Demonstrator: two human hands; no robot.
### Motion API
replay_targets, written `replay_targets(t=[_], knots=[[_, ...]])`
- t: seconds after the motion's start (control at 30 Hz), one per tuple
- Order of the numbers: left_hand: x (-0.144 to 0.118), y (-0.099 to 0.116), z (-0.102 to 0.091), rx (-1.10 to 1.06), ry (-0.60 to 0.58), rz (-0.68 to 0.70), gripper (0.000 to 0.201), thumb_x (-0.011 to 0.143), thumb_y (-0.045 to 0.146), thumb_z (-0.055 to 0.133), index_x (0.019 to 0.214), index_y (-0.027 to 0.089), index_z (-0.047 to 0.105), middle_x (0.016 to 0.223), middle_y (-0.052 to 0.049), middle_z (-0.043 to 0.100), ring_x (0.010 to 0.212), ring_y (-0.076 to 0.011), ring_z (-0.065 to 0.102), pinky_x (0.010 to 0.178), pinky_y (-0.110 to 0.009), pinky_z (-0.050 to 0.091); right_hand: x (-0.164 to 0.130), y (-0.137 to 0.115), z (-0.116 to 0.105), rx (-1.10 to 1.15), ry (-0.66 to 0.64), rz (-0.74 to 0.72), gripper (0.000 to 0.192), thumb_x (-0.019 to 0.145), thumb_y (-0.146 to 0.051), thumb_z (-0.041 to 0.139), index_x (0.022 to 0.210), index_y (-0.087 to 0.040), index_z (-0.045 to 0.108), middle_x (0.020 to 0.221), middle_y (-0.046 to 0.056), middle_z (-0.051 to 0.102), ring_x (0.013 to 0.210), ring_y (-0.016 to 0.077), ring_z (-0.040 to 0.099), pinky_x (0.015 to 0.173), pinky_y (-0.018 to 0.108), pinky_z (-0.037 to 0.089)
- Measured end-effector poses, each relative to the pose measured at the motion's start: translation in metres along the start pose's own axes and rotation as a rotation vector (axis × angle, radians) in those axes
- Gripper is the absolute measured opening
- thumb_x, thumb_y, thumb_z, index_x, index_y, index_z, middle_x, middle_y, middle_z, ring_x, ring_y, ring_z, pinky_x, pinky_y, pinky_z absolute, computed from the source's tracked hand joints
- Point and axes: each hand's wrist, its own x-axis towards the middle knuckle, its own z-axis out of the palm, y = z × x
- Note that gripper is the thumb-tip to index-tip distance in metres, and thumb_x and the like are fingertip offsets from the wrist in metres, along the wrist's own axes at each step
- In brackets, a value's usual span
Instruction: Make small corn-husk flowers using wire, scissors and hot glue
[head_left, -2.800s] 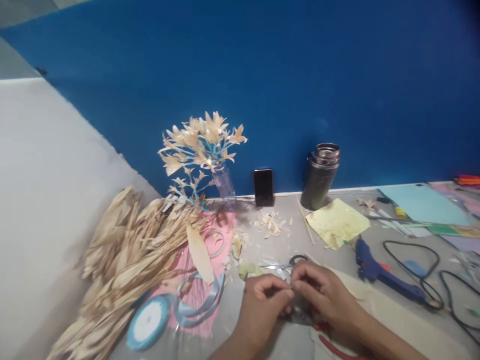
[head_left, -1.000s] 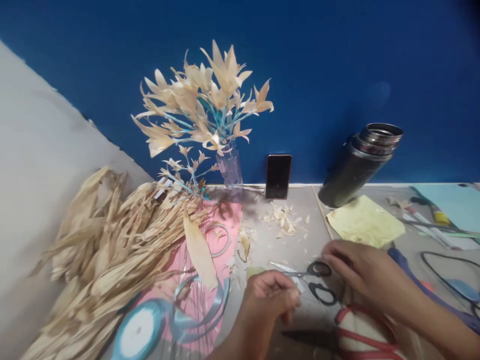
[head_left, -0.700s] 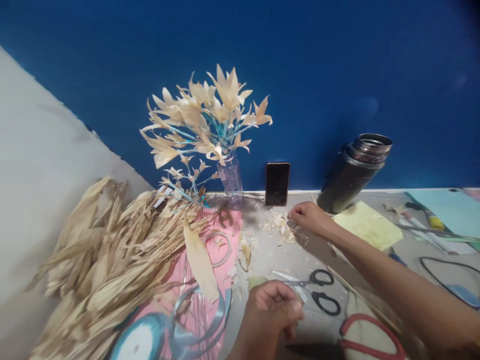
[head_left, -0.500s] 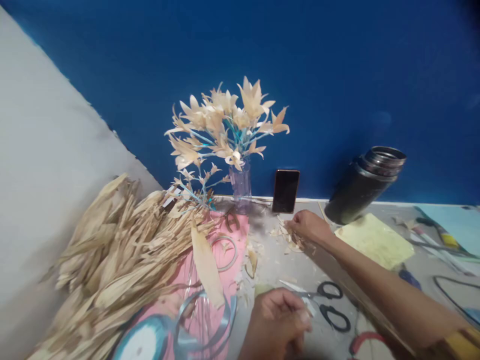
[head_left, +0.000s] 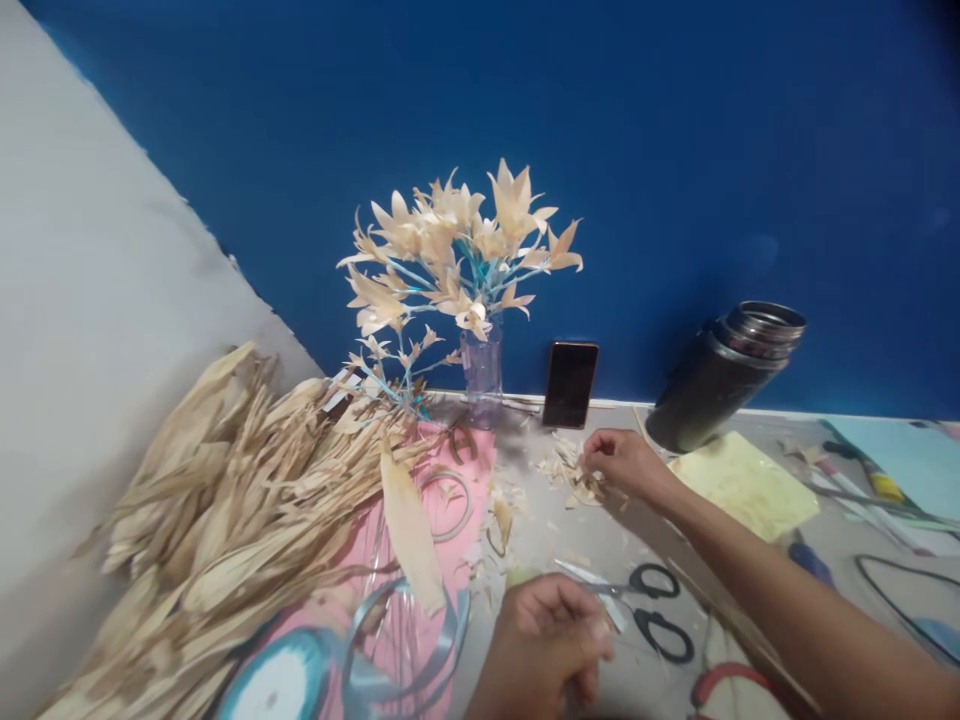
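Tabletop (head_left: 600, 535) — two hands (head_left: 626, 463) (head_left: 544, 635), one scrap pile (head_left: 559, 463)

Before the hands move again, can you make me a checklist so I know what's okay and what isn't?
1. Right hand at the pale husk scraps: ok, it is right by them.
2. Left hand holding something: cannot tell, nothing shows clearly.
3. Black-handled scissors handles free: ok, no hand grips them.
4. Lid on the dark flask: not ok, its mouth is open.
5. Smartphone standing up: ok, upright by the blue wall.
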Motion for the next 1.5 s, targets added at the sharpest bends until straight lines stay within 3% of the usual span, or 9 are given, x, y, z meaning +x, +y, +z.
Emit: replay_targets(t=[0.27, 0.37, 0.47, 0.63, 0.7, 0.87, 1.0, 1.17, 1.5], knots=[[0.01, 0.001, 0.001, -0.001, 0.133, 0.029, 0.052, 0.051, 0.053, 0.095, 0.067, 0.015, 0.063, 0.057, -0.001, 0.064, 0.036, -0.0048, 0.041, 0.038, -0.02, 0.029, -0.013, -0.015, -0.015, 0.346, -0.097, 0.143, 0.025, 0.06, -0.039, 0.076, 0.068, -0.017, 0.066, 0.046, -0.005, 0.05, 0.043, 0.007, 0.033, 0.043, 0.022, 0.02], [0.01, 0.008, 0.008, -0.026, 0.209, 0.072, 0.048, 0.055, 0.048, 0.094, 0.07, 0.015, 0.064, 0.054, 0.001, 0.061, 0.039, -0.0051, 0.042, 0.041, -0.019, 0.03, -0.045, -0.03, -0.022, 0.499, -0.199, 0.173, 0.037, 0.063, -0.05, 0.08, 0.072, -0.018, 0.065, 0.049, -0.007, 0.045, 0.045, 0.0055, 0.028, 0.043, 0.02, 0.016], [0.007, 0.016, 0.017, -0.02, 0.281, 0.143, 0.039, 0.062, 0.043, 0.092, 0.074, 0.015, 0.066, 0.054, 0.002, 0.059, 0.044, -0.0064, 0.046, 0.045, -0.019, 0.033, -0.087, -0.044, -0.02, 0.855, -0.246, 0.245, 0.04, 0.058, -0.042, 0.093, 0.072, -0.017, 0.065, 0.053, -0.007, 0.045, 0.047, 0.0042, 0.027, 0.043, 0.019, 0.012], [0.003, 0.021, 0.035, 0.004, 0.31, 0.305, 0.023, 0.065, 0.029, 0.087, 0.072, 0.014, 0.071, 0.091, -0.005, 0.073, 0.054, -0.0053, 0.051, 0.053, -0.021, 0.04, -0.137, -0.047, -0.003, 1.079, -0.179, 0.298, 0.042, 0.056, -0.039, 0.099, 0.071, -0.017, 0.067, 0.052, -0.009, 0.042, 0.047, 0.0028, 0.027, 0.042, 0.016, 0.016], [0.001, 0.019, 0.04, 0.032, 0.313, 0.339, 0.02, 0.065, 0.025, 0.085, 0.069, 0.014, 0.07, 0.096, -0.006, 0.074, 0.055, -0.0054, 0.052, 0.055, -0.021, 0.041, -0.146, -0.043, 0.004, 1.114, -0.145, 0.313, 0.042, 0.055, -0.039, 0.099, 0.071, -0.016, 0.068, 0.053, -0.009, 0.043, 0.046, 0.0018, 0.026, 0.042, 0.016, 0.017], [0.002, 0.015, 0.047, 0.144, 0.366, 0.308, 0.019, 0.069, 0.028, 0.083, 0.075, 0.015, 0.07, 0.056, 0.001, 0.061, 0.053, -0.0099, 0.053, 0.053, -0.021, 0.04, -0.157, -0.036, 0.013, 1.123, -0.095, 0.294, 0.045, 0.052, -0.043, 0.1, 0.073, -0.017, 0.068, 0.056, -0.007, 0.048, 0.047, 0.0022, 0.031, 0.042, 0.016, 0.017], [0.001, 0.018, 0.047, 0.214, 0.35, 0.299, 0.019, 0.069, 0.028, 0.081, 0.073, 0.015, 0.067, 0.052, 0.003, 0.058, 0.05, -0.0094, 0.05, 0.052, -0.021, 0.039, -0.163, -0.032, 0.013, 1.025, -0.143, 0.23, 0.046, 0.06, -0.05, 0.095, 0.079, -0.017, 0.069, 0.059, -0.005, 0.053, 0.047, 0.0029, 0.03, 0.044, 0.018, 0.017], [-0.001, 0.022, 0.045, 0.282, 0.336, 0.281, 0.018, 0.07, 0.027, 0.081, 0.071, 0.014, 0.068, 0.053, 0.002, 0.059, 0.052, -0.0095, 0.051, 0.052, -0.021, 0.039, -0.162, -0.027, 0.011, 0.94, -0.114, 0.235, 0.052, 0.063, -0.062, 0.088, 0.07, -0.017, 0.064, 0.048, -0.009, 0.04, 0.046, 0.0049, 0.027, 0.044, 0.02, 0.016], [0.002, 0.019, 0.046, 0.036, 0.273, 0.266, 0.033, 0.066, 0.035, 0.09, 0.077, 0.014, 0.066, 0.077, -0.005, 0.073, 0.054, -0.0079, 0.055, 0.05, -0.019, 0.041, -0.156, -0.02, 0.004, 1.177, -0.115, 0.276, 0.041, 0.065, -0.046, 0.092, 0.067, -0.014, 0.067, 0.062, -0.003, 0.054, 0.047, 0.0025, 0.029, 0.043, 0.017, 0.019]])
